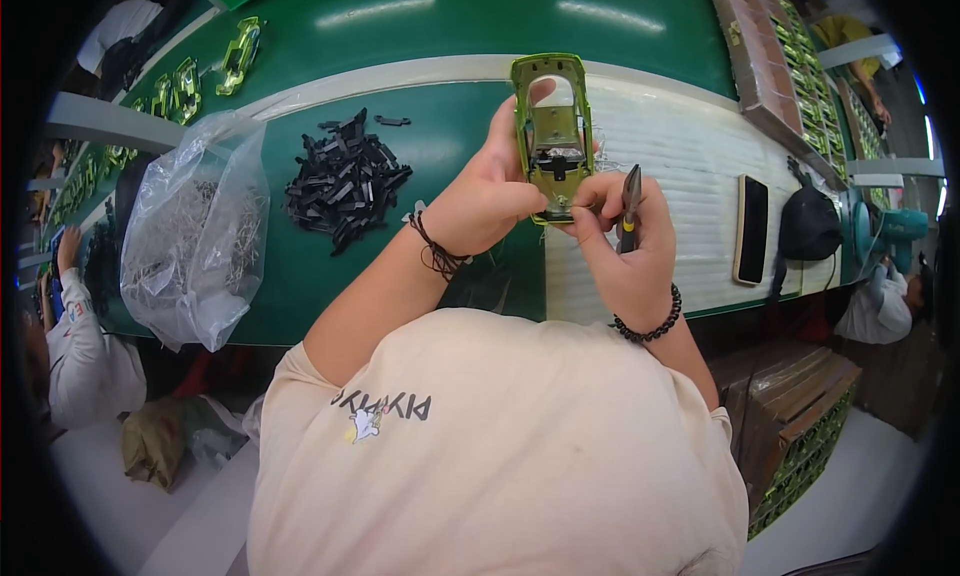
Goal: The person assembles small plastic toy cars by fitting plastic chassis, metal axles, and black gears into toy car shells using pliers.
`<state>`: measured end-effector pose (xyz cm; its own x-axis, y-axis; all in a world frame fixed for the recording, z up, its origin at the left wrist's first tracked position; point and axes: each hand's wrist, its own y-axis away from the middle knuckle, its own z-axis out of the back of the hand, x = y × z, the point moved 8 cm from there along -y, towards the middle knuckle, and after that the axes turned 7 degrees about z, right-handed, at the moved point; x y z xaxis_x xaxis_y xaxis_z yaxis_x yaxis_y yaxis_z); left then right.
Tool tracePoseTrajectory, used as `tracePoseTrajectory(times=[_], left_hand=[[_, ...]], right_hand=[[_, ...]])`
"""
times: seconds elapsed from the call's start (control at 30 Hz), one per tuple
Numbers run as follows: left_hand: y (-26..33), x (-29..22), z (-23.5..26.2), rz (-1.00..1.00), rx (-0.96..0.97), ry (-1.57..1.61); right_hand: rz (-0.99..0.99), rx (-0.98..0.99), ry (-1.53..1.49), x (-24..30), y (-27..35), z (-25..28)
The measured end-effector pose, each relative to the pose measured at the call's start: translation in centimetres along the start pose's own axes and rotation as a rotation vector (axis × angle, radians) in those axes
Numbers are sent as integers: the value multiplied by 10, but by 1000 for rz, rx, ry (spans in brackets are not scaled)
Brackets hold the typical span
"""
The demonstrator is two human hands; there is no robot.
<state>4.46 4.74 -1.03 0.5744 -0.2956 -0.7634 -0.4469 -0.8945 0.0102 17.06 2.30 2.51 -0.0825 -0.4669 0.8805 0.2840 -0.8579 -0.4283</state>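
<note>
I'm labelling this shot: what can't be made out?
All in the head view:
- Left hand: some fingers hidden behind the shell.
- Shell's outer face: turned away from the camera.
- Pliers: handles partly covered by the right hand.
- Black parts: overlapping, uncountable.
- Bag: thin contents too small and tangled to separate.

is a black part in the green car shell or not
In: a black part sits across the green car shell, between its sides; whether it is fastened, I cannot tell.
</note>
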Motion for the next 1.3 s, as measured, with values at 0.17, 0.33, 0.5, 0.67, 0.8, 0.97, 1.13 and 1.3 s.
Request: tracePoseTrajectory(times=[0.17, 0.33, 0.5, 0.67, 0.8, 0.97, 1.13, 1.3], left_hand=[[2, -1, 0, -16, -5, -28], [-1, 2, 3, 4, -49, -138], [0, 1, -6, -3, -21, -233], [1, 8, -4, -44, -16, -297], [2, 0, -5, -31, -90, -123], [1, -5, 10, -92, -266, -167], [2, -2, 11, -291, -200, -417], [2, 0, 8, -187, -185, -398]], right_hand=[[-47, 21, 25, -2, 2, -2], [-49, 32, 76, -3, 1, -3], [-174, -91, 69, -18, 10, -1], [-181, -149, 267, -23, 9, 9], [-120, -119, 477, -11, 12, 18], [-11, 204, 762, 27, 5, -2], [-97, 269, 804, 18, 7, -4], [-83, 311, 864, 17, 5, -4]])
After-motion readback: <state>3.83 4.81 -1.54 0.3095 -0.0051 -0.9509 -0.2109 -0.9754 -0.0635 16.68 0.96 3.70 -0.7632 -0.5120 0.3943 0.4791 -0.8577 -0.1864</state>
